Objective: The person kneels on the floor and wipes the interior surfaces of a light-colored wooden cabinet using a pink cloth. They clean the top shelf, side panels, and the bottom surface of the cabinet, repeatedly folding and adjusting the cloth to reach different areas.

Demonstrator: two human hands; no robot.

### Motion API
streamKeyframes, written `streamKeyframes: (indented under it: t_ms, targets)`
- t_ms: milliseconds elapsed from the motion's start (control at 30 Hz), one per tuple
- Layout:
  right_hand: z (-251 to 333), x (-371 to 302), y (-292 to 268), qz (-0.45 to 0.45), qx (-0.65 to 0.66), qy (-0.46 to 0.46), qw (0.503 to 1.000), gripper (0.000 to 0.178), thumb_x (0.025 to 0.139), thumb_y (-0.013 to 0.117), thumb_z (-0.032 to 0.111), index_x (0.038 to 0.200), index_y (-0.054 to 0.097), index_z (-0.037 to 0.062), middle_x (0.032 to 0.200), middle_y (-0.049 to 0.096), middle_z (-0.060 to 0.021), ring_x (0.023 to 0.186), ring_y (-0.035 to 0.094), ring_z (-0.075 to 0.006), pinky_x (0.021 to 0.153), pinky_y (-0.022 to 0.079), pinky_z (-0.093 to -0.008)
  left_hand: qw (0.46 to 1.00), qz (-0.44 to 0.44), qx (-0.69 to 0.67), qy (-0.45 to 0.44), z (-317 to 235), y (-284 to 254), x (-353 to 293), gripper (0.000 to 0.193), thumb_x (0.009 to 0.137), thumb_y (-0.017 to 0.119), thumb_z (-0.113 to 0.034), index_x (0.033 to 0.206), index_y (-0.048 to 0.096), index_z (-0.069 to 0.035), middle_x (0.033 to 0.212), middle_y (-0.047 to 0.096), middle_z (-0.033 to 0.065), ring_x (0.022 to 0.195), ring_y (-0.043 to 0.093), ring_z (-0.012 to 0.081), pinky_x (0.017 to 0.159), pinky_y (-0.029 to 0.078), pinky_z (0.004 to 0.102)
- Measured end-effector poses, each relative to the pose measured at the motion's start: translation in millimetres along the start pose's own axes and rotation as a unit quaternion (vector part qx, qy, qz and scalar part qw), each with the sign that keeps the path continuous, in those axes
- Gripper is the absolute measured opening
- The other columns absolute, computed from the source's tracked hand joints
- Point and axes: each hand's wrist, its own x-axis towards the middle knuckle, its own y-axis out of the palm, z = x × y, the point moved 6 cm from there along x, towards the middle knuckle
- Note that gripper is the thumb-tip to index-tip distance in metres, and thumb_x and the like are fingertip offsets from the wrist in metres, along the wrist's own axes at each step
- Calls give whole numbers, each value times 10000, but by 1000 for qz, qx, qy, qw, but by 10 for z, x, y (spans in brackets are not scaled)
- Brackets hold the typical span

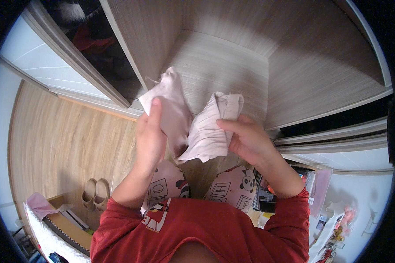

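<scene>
A pale pink, crumpled cloth garment (208,127) is stretched between my two hands in front of the open wardrobe compartment. My left hand (150,136) grips its smooth left part, thumb on top and fingers hidden underneath. On the other side, my right hand (250,139) pinches the gathered, folded part, which looks like an elastic band. A thin loose string sticks out at the upper left of the cloth. The two parts meet at the lower middle; I cannot tell whether they are one piece.
The wooden wardrobe compartment (224,57) has side walls close by. Dark clothes (96,44) hang in the section to the left. Beige slippers (95,193) stand on the wood floor, near a cardboard box (66,225). Assorted items lie at the lower right.
</scene>
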Motion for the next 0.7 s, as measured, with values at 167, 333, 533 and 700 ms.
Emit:
streamKeyframes:
  t_ms: [167,333,533,700]
  targets:
    - [16,89,205,80,66,2,995,330,881,568,196,1155,514,19,1079,600,-88,978,594,-177,836,489,-337,807,216,483,261,9,435,-324,266,922,483,-147,1152,568,-44,1090,593,131,1059,532,198,898,415,336]
    - [2,172,-58,-3,-12,-40,999,297,877,581,221,1107,554,35,1045,611,-72,922,598,-164,816,493,-314,876,385,223,185,86,320,-216,357,866,568,-86,1216,521,-37,1334,436,135,1275,358,222,1037,291,378]
    - [597,-3,-52,-74,41,-153,985,314,862,592,219,1106,552,25,1057,616,-103,940,614,-204,829,508,-344,867,360,339,-61,919,-682,384,1054,680,767,-333,1424,78,-46,1478,123,167,1357,166,291,1081,212,373]
    - [729,130,146,-21,76,-150,985,290,866,579,185,1104,545,22,1047,616,-112,961,607,-237,847,504,-386,798,393,446,-96,1481,-747,308,1309,555,828,-436,1419,-72,-42,1473,28,230,1373,79,325,1117,143,390]
